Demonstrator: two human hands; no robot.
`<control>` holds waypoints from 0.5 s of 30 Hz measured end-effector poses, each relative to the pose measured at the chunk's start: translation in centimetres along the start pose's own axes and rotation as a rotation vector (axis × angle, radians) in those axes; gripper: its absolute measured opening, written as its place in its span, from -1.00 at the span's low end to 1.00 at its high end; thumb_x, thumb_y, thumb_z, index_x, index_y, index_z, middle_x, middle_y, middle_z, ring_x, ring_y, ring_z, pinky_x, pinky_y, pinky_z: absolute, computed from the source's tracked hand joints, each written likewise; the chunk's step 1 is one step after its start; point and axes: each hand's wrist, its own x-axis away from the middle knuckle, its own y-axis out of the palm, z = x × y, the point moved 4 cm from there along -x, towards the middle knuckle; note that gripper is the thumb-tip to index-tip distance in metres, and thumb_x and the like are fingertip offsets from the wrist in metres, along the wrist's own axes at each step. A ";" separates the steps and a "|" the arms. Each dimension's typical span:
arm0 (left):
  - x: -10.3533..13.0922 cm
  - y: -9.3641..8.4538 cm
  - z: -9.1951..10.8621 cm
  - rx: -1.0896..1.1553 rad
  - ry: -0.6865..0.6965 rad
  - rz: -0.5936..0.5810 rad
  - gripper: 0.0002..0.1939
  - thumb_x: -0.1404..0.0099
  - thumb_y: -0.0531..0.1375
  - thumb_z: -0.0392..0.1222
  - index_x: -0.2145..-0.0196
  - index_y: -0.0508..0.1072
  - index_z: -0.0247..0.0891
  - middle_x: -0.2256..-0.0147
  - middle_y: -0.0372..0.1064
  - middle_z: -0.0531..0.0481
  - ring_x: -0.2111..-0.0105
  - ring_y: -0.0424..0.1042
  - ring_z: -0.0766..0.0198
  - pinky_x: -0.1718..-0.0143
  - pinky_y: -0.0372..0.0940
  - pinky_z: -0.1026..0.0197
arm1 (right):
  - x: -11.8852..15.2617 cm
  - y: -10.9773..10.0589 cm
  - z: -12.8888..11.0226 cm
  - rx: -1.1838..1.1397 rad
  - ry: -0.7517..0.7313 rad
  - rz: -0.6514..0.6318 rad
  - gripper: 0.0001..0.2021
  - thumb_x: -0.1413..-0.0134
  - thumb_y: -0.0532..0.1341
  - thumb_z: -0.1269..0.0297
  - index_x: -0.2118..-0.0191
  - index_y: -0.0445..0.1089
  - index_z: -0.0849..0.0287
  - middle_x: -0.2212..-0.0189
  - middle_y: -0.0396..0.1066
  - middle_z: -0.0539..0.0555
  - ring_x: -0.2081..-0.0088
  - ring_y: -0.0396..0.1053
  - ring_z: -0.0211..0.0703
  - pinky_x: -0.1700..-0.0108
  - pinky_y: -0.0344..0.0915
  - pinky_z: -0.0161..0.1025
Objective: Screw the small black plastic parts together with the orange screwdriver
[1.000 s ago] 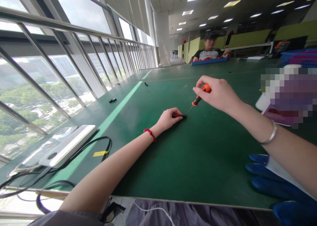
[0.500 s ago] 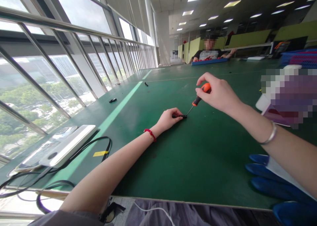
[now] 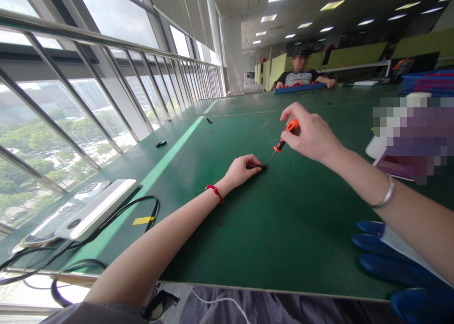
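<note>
My left hand (image 3: 241, 171) rests on the green table (image 3: 283, 229), thumb and fingers closed on a small black part (image 3: 262, 166). My right hand (image 3: 312, 132) is raised to the right of it, its fingers round the orange and black handle of a screwdriver (image 3: 279, 145). The shaft slants down to the left, and its tip meets the right end of the black part. Details of the part are too small to tell.
Two small black pieces (image 3: 161, 144) lie at the left. Nearer are a white power bank (image 3: 95, 210), a phone and black cables. Blue gloves (image 3: 386, 258) lie at the lower right. A blue basket (image 3: 425, 83) stands far right. Across the table sits a person behind a blue tray (image 3: 300, 88).
The screwdriver handle has turned between my right fingers, and that hand has shifted slightly left. My left hand has not moved. The person's hand across the table has lowered.
</note>
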 end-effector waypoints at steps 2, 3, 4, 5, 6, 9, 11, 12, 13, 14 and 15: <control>0.0 0.0 0.0 0.003 0.000 -0.001 -0.88 -0.15 0.24 -0.20 0.37 0.46 -0.32 0.32 0.49 -0.07 0.28 0.45 0.22 0.22 0.34 0.21 | 0.0 -0.1 0.0 0.021 -0.005 -0.006 -0.89 -0.03 0.12 0.18 0.32 0.30 0.05 0.68 0.22 -0.06 0.61 0.16 -0.17 0.42 0.08 -0.20; 0.0 0.0 0.0 0.004 0.001 0.000 -0.88 -0.15 0.25 -0.20 0.37 0.46 -0.32 0.32 0.49 -0.07 0.29 0.45 0.22 0.22 0.34 0.21 | -0.1 -0.1 0.0 0.034 -0.003 -0.005 -0.86 -0.06 0.10 0.14 0.40 0.30 0.06 0.68 0.22 -0.05 0.61 0.17 -0.17 0.42 0.08 -0.19; 0.0 0.0 0.0 0.005 0.003 0.000 -0.88 -0.15 0.25 -0.20 0.37 0.46 -0.32 0.32 0.49 -0.07 0.29 0.45 0.23 0.22 0.34 0.21 | -0.1 -0.2 0.0 0.044 0.002 -0.004 -0.81 -0.08 0.09 0.11 0.46 0.28 0.06 0.68 0.23 -0.03 0.60 0.17 -0.16 0.43 0.08 -0.19; 0.0 0.0 0.0 0.006 0.005 0.001 -0.88 -0.15 0.24 -0.21 0.37 0.46 -0.32 0.32 0.49 -0.07 0.29 0.45 0.23 0.22 0.34 0.21 | -0.1 -0.2 0.0 0.051 0.010 -0.004 -0.78 -0.08 0.09 0.11 0.49 0.27 0.07 0.68 0.24 -0.02 0.59 0.18 -0.16 0.43 0.07 -0.19; 0.0 0.0 0.0 0.006 0.006 0.001 -0.88 -0.15 0.24 -0.21 0.37 0.46 -0.32 0.32 0.49 -0.07 0.29 0.45 0.23 0.22 0.34 0.21 | -0.1 -0.3 0.0 0.052 0.020 -0.005 -0.81 -0.07 0.11 0.14 0.49 0.28 0.07 0.67 0.24 -0.02 0.59 0.18 -0.15 0.43 0.07 -0.20; 0.0 0.0 -0.1 0.003 0.002 0.001 -0.87 -0.15 0.25 -0.20 0.36 0.45 -0.33 0.31 0.49 -0.09 0.28 0.45 0.21 0.23 0.34 0.20 | -0.1 -0.3 -0.1 0.031 0.041 -0.026 -0.89 0.04 0.16 0.26 0.31 0.31 0.06 0.65 0.26 -0.06 0.60 0.18 -0.17 0.43 0.08 -0.21; 0.0 0.0 -0.1 0.003 0.001 0.001 -0.87 -0.15 0.25 -0.20 0.36 0.45 -0.33 0.31 0.49 -0.09 0.28 0.45 0.21 0.22 0.34 0.19 | -0.1 -0.2 0.0 0.027 0.042 -0.038 -0.85 0.04 0.16 0.25 0.26 0.30 0.06 0.65 0.26 -0.07 0.60 0.18 -0.16 0.44 0.07 -0.22; 0.0 0.0 -0.1 0.005 0.002 0.001 -0.87 -0.15 0.25 -0.21 0.36 0.45 -0.33 0.31 0.49 -0.09 0.28 0.45 0.21 0.22 0.34 0.19 | -0.1 -0.2 0.0 0.034 0.044 -0.040 -0.88 0.00 0.16 0.20 0.30 0.31 0.06 0.66 0.26 -0.06 0.59 0.19 -0.16 0.44 0.07 -0.22; 0.0 0.0 -0.1 0.007 0.004 0.002 -0.87 -0.15 0.25 -0.21 0.36 0.45 -0.33 0.31 0.49 -0.09 0.28 0.45 0.21 0.22 0.34 0.19 | -0.1 -0.2 0.1 0.043 0.048 -0.040 -0.87 -0.03 0.14 0.15 0.36 0.31 0.06 0.66 0.26 -0.04 0.59 0.20 -0.14 0.45 0.06 -0.21; 0.0 0.0 0.0 0.010 0.006 0.001 -0.88 -0.15 0.24 -0.21 0.36 0.45 -0.33 0.32 0.49 -0.08 0.28 0.46 0.22 0.22 0.34 0.20 | -0.1 -0.2 0.2 0.046 0.052 -0.039 -0.82 -0.05 0.12 0.10 0.42 0.31 0.06 0.67 0.27 -0.02 0.58 0.20 -0.13 0.46 0.06 -0.21; 0.0 0.0 0.0 0.011 0.007 0.001 -0.88 -0.16 0.24 -0.21 0.36 0.45 -0.33 0.32 0.49 -0.08 0.29 0.46 0.22 0.22 0.34 0.20 | -0.1 -0.2 0.2 0.040 0.050 -0.039 -0.79 -0.07 0.11 0.08 0.47 0.31 0.06 0.66 0.28 0.00 0.57 0.21 -0.12 0.47 0.06 -0.21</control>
